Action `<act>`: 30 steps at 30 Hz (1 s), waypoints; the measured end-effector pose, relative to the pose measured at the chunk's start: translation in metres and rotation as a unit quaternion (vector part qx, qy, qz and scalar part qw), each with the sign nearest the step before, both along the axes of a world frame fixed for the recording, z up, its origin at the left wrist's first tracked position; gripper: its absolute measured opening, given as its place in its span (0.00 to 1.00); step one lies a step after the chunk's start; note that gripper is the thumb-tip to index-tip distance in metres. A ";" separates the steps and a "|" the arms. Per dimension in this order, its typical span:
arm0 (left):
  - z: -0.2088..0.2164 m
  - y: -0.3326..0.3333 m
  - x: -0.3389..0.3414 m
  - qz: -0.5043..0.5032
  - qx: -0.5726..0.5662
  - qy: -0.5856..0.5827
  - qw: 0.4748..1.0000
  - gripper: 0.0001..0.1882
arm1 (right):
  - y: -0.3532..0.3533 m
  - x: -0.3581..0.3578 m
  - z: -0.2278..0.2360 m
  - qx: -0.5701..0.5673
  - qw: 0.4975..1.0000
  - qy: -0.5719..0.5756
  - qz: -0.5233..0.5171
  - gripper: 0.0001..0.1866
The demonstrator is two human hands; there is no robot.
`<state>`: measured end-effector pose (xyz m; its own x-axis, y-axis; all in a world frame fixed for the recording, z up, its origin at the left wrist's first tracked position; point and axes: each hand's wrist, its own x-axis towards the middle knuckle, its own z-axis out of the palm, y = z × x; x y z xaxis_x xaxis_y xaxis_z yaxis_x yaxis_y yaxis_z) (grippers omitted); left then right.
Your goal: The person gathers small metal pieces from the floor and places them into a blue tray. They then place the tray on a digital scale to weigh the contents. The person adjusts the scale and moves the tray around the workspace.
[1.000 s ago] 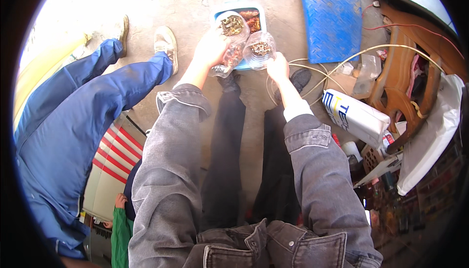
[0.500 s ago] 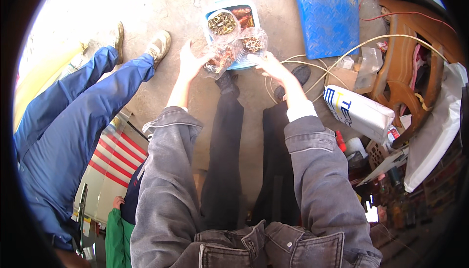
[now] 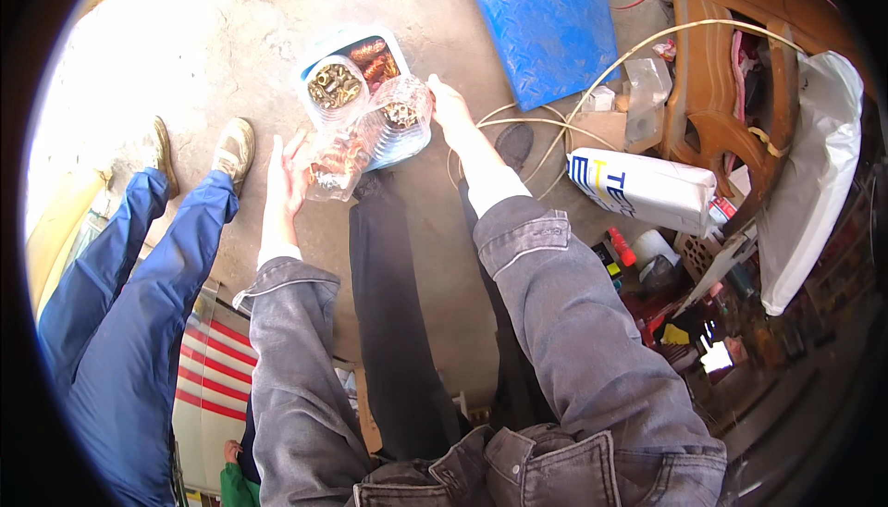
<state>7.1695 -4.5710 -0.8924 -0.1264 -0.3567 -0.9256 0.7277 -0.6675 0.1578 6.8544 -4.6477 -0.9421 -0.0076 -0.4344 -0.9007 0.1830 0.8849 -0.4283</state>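
- Nearest to us are our two grey denim sleeves [image 3: 578, 308], reaching forward over dark trousers [image 3: 393, 313].
- Our left hand [image 3: 289, 179] has its fingers against a clear plastic box [image 3: 338, 157] of coppery bits; we honestly can't tell if it's gripping or just steadying.
- Our right hand [image 3: 450, 107] is up at the side of a clear cup [image 3: 402, 113] of small metal pieces, same deal: touching or pinching, we can't tell.
- Those two sit over a light blue tub [image 3: 413, 144] on the floor, along with a round clear container [image 3: 335, 86] of brassy fittings.
- Coppery coils [image 3: 377, 61] fill the tub's far corner.
- Off left, we've got someone's blue trousers [image 3: 139, 313].
- Right: pale cable [image 3: 555, 125] loops, then a blue textured plate [image 3: 546, 26] farther out.
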 end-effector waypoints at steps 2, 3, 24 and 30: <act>0.010 0.006 0.011 -0.048 0.002 -0.095 0.994 0.38 | 0.001 -0.016 0.004 -0.046 0.992 0.089 0.075 0.18; 0.016 0.011 0.016 -0.074 -0.005 -0.139 0.987 0.37 | 0.002 -0.033 0.009 -0.091 0.992 0.078 0.051 0.17; 0.024 0.144 -0.007 -0.046 0.191 -0.258 0.946 0.39 | -0.034 -0.467 0.069 0.067 0.372 0.588 0.715 0.30; 0.024 0.092 0.005 -0.021 0.117 -0.210 0.971 0.39 | -0.048 -0.424 0.044 -0.133 0.564 0.545 0.606 0.26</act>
